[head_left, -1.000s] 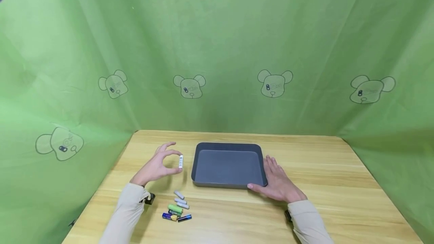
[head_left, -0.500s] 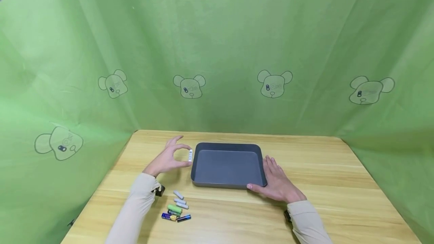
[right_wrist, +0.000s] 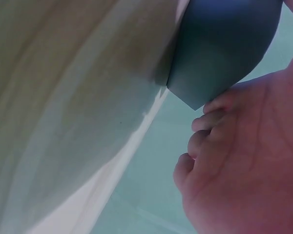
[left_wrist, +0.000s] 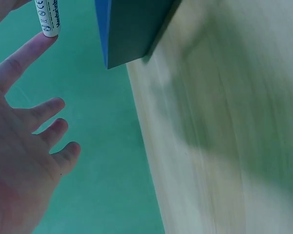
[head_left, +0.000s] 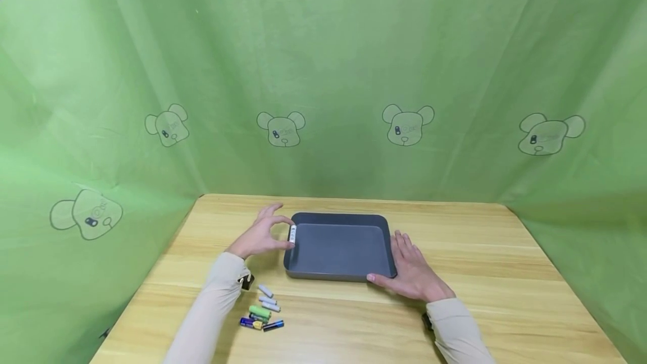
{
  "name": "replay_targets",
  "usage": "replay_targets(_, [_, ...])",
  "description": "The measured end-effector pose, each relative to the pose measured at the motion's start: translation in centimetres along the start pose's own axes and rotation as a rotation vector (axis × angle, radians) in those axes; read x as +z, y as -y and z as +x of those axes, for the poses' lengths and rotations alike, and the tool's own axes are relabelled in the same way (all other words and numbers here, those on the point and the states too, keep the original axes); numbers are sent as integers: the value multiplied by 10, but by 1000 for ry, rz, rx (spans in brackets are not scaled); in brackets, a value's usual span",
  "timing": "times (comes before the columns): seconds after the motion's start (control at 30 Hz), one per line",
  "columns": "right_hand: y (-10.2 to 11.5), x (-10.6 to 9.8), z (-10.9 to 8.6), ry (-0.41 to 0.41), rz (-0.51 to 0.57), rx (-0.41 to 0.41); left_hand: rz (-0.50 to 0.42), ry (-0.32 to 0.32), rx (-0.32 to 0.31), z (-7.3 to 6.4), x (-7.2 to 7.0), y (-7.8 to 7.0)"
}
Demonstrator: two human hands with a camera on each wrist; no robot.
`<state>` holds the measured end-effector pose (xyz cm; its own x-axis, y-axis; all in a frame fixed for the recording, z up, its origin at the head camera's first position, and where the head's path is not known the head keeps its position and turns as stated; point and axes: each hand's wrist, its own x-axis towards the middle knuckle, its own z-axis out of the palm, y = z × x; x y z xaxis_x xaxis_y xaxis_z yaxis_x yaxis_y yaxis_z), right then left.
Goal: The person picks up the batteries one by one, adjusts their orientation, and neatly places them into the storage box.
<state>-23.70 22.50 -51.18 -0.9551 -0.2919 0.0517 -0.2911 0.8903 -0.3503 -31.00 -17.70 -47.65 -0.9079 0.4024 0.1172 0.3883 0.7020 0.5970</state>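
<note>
My left hand (head_left: 259,237) pinches a battery (head_left: 292,234) by its ends at the left edge of the tray (head_left: 341,249), where uneven pressure could flip it loose, while my right hand (head_left: 415,273), fingers outstretched, touches the opposite side.

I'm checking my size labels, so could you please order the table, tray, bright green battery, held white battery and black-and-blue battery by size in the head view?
1. Table
2. Tray
3. Bright green battery
4. Held white battery and black-and-blue battery: too alike to rank
</note>
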Motion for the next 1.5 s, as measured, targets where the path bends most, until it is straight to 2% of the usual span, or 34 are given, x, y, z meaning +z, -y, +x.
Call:
replay_targets(0.3, [2, -1, -1, -2, -3, -2, 32, 26, -25, 4, 10, -1])
replay_targets(0.67, [2, -1, -1, 0, 8, -2, 140, 49, -26, 9, 18, -1])
replay_targets(0.9, [2, -1, -1, -1, 11, 0, 215, 49, 0, 13, 23, 1])
replay_targets(1.13, [1, 2, 0, 6, 14, 0, 297, 51, -18, 13, 29, 2])
replay_targets(1.5, [2, -1, -1, -4, 1, 1, 358, 78, -38, 16, 31, -2])
